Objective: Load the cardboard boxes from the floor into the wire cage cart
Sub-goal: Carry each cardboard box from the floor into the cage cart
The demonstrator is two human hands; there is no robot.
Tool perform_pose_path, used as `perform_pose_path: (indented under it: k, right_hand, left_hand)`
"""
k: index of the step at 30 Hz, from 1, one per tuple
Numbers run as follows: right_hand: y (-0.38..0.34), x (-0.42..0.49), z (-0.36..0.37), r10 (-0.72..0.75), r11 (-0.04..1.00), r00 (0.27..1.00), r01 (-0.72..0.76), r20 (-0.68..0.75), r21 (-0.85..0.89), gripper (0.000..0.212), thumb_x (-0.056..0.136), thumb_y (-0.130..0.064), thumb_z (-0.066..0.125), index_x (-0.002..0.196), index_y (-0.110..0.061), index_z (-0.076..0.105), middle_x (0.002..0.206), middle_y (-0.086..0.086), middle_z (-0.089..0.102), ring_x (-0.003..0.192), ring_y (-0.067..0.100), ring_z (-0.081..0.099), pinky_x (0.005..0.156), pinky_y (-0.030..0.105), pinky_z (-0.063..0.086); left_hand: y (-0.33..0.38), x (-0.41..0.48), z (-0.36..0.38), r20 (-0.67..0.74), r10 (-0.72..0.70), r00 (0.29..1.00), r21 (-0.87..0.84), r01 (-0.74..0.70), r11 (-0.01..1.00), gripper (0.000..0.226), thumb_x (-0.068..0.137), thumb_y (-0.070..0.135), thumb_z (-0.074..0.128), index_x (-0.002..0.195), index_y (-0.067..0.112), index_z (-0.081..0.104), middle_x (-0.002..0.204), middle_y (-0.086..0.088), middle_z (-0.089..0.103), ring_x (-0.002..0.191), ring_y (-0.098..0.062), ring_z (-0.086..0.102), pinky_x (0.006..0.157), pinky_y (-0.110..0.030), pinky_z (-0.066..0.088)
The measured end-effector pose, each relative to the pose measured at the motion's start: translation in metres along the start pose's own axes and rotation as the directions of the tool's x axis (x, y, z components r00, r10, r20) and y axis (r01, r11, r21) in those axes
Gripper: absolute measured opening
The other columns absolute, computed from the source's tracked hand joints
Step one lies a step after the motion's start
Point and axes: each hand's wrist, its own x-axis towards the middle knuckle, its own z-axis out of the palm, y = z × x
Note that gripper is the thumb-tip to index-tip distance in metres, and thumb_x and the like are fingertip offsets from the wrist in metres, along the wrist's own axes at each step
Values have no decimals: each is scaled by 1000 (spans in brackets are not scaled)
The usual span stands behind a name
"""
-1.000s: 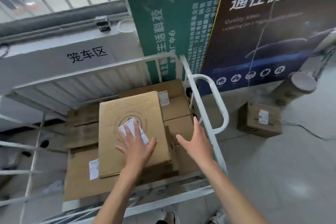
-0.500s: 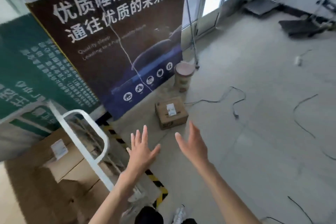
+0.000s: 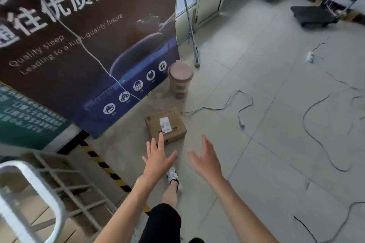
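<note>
Currently both hands are out in front, empty, palms down over the tiled floor (image 3: 276, 144).

Left hand (image 3: 158, 161): fingers straight and spread wide, thumb out to the side, holding nothing. In the head view its fingertips overlap the near edge of the cardboard box (image 3: 166, 124); whether they touch it cannot be told.

Right hand (image 3: 206, 161): fingers straight and close together, thumb apart, holding nothing and clear of the box.

Cardboard box: small, sealed, with a white shipping label on top. It sits flat on the floor just beyond the hands, more in line with the left one, near the foot of the dark banner (image 3: 79, 35). A lidded cylindrical tub (image 3: 180, 81) stands beyond it, and a grey cable (image 3: 227, 104) runs off to its right.

Wire cage cart (image 3: 65, 181): at lower left, well apart from the box, with yellow-black floor tape (image 3: 104, 165) between them. Brown cardboard shows through its bars, blurred.

Person's white shoe (image 3: 172, 175) is on the floor below the left hand.
</note>
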Motion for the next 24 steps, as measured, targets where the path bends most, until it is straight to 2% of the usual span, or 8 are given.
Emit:
perform_pose_path:
  k: [8, 12, 15, 20, 24]
  right_hand:
    - [-32, 132, 6, -23, 999, 990, 29, 141, -44, 82, 96, -49, 54, 161, -20, 14, 166, -1, 19, 151, 15, 21, 116, 36, 27]
    - [-29, 196, 13, -13, 998, 982, 23, 190, -52, 80, 96, -54, 52, 160, -27, 14, 165, -7, 19, 149, 9, 21, 113, 28, 26]
    - [-12, 256, 36, -15, 998, 978, 26, 209, -49, 76, 97, -49, 54, 160, -29, 16, 164, -10, 22, 147, 4, 24, 108, 22, 25]
    - [35, 370, 100, 9, 1000, 968, -1, 251, -31, 71, 98, -41, 57, 158, -34, 20, 161, -11, 29, 145, 6, 30, 105, 24, 31]
    - [91, 457, 163, 51, 994, 953, -21, 300, -103, 73, 98, -38, 59, 159, -26, 21, 162, -4, 30, 146, 14, 33, 108, 28, 32]
  left_hand:
    - [13, 129, -19, 53, -189, 981, -44, 191, 981, 95, 94, 54, 56, 161, 32, -9, 170, -9, -6, 155, -29, -11, 117, -67, 5]
    - [3, 188, -14, 40, -275, 961, -152, 278, 948, 99, 92, 58, 58, 160, 34, -11, 169, -9, -11, 155, -28, -11, 119, -66, 7]
    - [-19, 235, 7, 32, -338, 940, -191, 338, 922, 102, 92, 59, 59, 160, 33, -12, 169, -8, -12, 155, -28, -9, 120, -64, 9]
    - [-84, 327, 62, 45, -420, 907, -253, 417, 873, 98, 90, 65, 56, 159, 42, -9, 170, -5, -8, 155, -25, -10, 121, -62, 10]
    - [-140, 396, 112, 54, -489, 871, -278, 484, 830, 98, 89, 67, 58, 158, 45, -7, 170, -2, -5, 155, -22, -8, 121, -61, 10]
